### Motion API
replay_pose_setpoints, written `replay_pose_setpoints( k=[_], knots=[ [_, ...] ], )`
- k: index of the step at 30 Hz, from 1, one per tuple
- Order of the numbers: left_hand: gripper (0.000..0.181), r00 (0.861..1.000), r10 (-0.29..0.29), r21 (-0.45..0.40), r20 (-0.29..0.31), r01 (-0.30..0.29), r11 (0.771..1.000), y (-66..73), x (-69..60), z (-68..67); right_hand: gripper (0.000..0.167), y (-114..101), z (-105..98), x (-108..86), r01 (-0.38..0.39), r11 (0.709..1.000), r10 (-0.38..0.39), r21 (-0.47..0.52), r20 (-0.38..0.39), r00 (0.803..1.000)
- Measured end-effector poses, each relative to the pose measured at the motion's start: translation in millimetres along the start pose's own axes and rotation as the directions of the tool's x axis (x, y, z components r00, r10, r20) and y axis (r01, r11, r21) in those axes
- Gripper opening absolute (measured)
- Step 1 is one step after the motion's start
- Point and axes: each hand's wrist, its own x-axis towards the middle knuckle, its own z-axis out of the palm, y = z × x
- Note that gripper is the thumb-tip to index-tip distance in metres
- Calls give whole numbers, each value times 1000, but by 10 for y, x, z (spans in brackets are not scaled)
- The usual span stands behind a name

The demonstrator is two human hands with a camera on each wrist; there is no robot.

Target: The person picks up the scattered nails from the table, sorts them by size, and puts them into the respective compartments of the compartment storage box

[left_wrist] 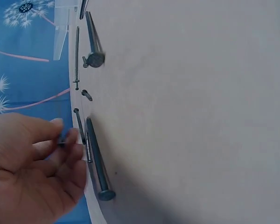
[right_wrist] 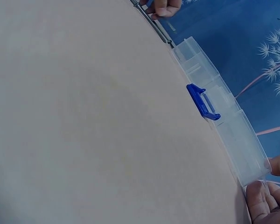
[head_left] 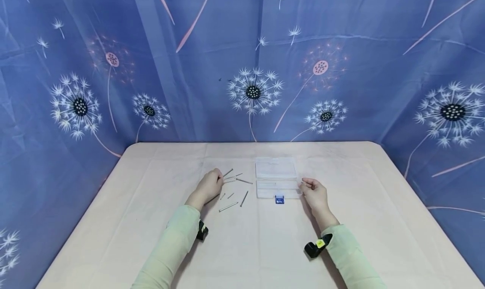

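Now, left hand (head_left: pixel 207 187) nearly closed, thumb and fingertips seemingly pinching small dark metal nail (left_wrist: pixel 61 142), long axis unclear — clear plastic box (head_left: pixel 275 168) with blue latch (head_left: pixel 279 200) lies to right, beyond loose grey nails (left_wrist: pixel 98 158); right hand (head_left: pixel 316 196) nearer, holding its right end

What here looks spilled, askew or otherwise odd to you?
The nails lie loose at mixed angles on the table, left of the open clear box, so they look strewn, though they may have been laid out on purpose. I see no clear damage.
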Motion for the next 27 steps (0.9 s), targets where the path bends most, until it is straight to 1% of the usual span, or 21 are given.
replay_pose_setpoints(
  k=[6,10,14,17,18,20,23,26,27],
  knots=[
    [9,997,39,-76,-68,-44,996,60,-7,-7,32,23,8,11,4,1000,-4,11,-16,1000],
    [7,994,59,-148,-93,-72,986,135,5,-8,32,15,3,7,18,1000,-18,17,-15,1000],
    [7,984,125,-211,-130,-151,966,215,28,-2,32,8,-3,5,24,1000,-24,20,-9,1000],
    [9,973,180,-232,-143,-210,950,281,46,1,31,13,0,9,26,999,-26,21,-12,1000],
    [9,971,192,-239,-140,-221,946,305,52,2,31,17,4,12,28,999,-27,21,-15,1000],
    [9,970,204,-262,-131,-232,937,364,74,8,31,24,6,17,28,999,-27,25,-20,999],
    [8,968,212,-316,-135,-244,917,458,112,38,31,28,6,17,25,999,-24,27,-20,1000],
    [9,970,203,-369,-134,-239,898,548,152,93,31,18,3,8,24,999,-24,28,-18,1000],
    [11,971,201,-378,-129,-236,895,575,167,117,31,15,2,4,24,999,-23,29,-20,1000]
  ],
)
